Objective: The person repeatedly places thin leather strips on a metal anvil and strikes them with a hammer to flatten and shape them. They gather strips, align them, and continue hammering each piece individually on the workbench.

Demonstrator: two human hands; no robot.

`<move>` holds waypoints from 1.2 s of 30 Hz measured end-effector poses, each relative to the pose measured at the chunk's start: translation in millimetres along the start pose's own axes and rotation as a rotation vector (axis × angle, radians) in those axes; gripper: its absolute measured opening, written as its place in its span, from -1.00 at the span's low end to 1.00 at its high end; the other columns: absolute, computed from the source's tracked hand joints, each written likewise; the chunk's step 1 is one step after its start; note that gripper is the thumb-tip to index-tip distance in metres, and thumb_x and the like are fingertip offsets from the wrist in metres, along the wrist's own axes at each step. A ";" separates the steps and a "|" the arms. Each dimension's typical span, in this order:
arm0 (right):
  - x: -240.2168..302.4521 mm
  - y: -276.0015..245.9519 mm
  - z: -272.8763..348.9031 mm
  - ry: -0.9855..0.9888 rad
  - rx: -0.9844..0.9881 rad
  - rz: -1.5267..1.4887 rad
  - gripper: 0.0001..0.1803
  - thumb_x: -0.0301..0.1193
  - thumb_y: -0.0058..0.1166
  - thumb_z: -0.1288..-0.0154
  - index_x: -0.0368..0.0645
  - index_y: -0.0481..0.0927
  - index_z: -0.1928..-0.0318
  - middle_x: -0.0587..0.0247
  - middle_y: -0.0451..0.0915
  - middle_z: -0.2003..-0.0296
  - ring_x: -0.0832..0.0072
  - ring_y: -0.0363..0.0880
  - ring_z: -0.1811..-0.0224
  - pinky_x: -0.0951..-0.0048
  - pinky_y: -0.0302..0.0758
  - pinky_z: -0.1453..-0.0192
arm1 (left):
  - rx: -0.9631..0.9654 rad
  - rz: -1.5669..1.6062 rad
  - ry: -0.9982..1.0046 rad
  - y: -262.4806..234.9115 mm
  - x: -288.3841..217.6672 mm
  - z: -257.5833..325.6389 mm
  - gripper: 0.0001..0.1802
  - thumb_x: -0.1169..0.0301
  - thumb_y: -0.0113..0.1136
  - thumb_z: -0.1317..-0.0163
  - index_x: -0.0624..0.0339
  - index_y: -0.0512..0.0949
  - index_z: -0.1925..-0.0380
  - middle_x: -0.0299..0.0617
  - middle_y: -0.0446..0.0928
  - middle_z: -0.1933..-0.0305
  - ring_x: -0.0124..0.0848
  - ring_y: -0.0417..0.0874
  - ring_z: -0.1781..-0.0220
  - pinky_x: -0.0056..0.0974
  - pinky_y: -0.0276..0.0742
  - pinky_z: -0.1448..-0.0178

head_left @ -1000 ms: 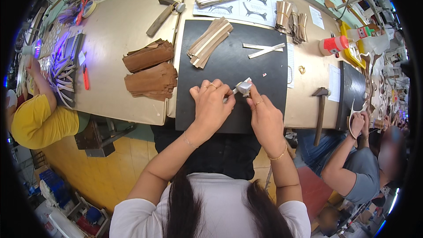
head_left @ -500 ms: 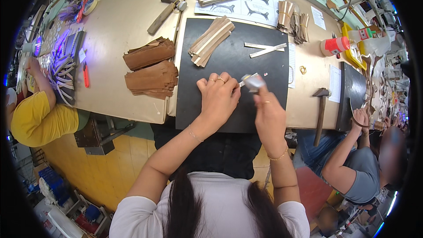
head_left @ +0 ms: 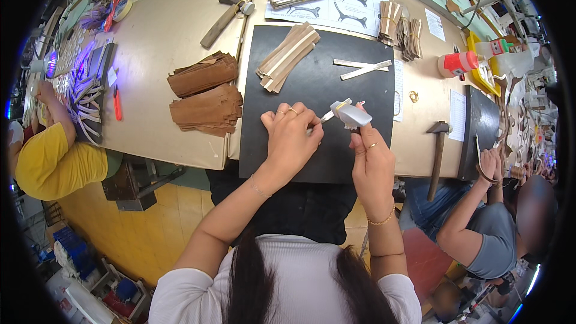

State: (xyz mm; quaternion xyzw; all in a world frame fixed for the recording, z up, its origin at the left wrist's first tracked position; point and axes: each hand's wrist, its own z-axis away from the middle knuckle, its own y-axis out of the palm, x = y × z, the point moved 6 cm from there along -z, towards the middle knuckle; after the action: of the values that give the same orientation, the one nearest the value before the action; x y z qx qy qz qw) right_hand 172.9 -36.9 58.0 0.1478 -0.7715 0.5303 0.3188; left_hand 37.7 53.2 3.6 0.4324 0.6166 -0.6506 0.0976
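Note:
My left hand (head_left: 292, 132) is closed in a pinch over the black mat (head_left: 288, 165), holding the end of a narrow whitish strip (head_left: 327, 116). My right hand (head_left: 373, 165) is closed around a pale grey-white, curved object (head_left: 354, 114) with a yellowish band; its exact kind is unclear. That object is held just right of the strip, whose far end runs up to or behind it. Beyond my hands, a fanned pile of beige strips (head_left: 288, 57) lies on the mat. Two whitish strips (head_left: 363, 69) cross each other at the mat's far right.
Two stacks of brown leather pieces (head_left: 207, 108) lie left of the mat. One hammer (head_left: 225, 21) lies at the far left, another (head_left: 438, 159) at the right. Banded strip bundles (head_left: 390, 21) and a red bottle (head_left: 457, 63) stand farther off. Co-workers sit on both sides.
My left hand has shifted slightly left. My right hand has moved a little right and nearer me; the pale object, blurred before, is now sharper and turned.

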 end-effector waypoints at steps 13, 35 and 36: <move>0.7 21.1 5.0 -0.017 0.187 0.289 -0.51 -0.32 0.08 -0.54 0.07 0.49 -0.42 0.11 0.55 0.42 0.10 0.62 0.52 0.15 0.58 0.43 | -0.027 -0.028 0.034 -3.0 -1.3 4.2 -0.95 0.39 0.42 -0.11 0.07 0.72 0.43 -0.37 0.60 0.33 -0.32 0.52 0.12 -0.12 0.13 -0.09; 15.7 4.2 -3.6 -0.037 0.082 0.107 -0.51 -0.33 0.10 -0.52 0.10 0.52 -0.41 0.15 0.58 0.42 0.12 0.63 0.53 0.16 0.56 0.45 | -0.023 0.009 0.034 -5.7 3.3 9.3 -0.91 0.42 0.43 -0.06 0.07 0.66 0.52 -0.37 0.58 0.38 -0.30 0.53 0.18 -0.10 0.13 -0.05; 16.2 3.5 -3.7 -0.036 0.044 0.014 -0.52 -0.31 0.10 -0.52 0.10 0.52 -0.41 0.15 0.58 0.42 0.12 0.63 0.54 0.16 0.57 0.46 | -0.026 0.011 0.030 -5.7 3.6 9.3 -0.90 0.42 0.43 -0.06 0.07 0.66 0.52 -0.37 0.58 0.38 -0.29 0.54 0.18 -0.10 0.13 -0.05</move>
State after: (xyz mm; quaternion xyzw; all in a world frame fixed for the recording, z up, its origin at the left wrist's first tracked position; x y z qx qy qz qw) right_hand 160.0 -30.3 66.9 0.1589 -0.7663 0.5465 0.2981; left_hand 27.6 47.7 4.0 0.4443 0.6241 -0.6354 0.0973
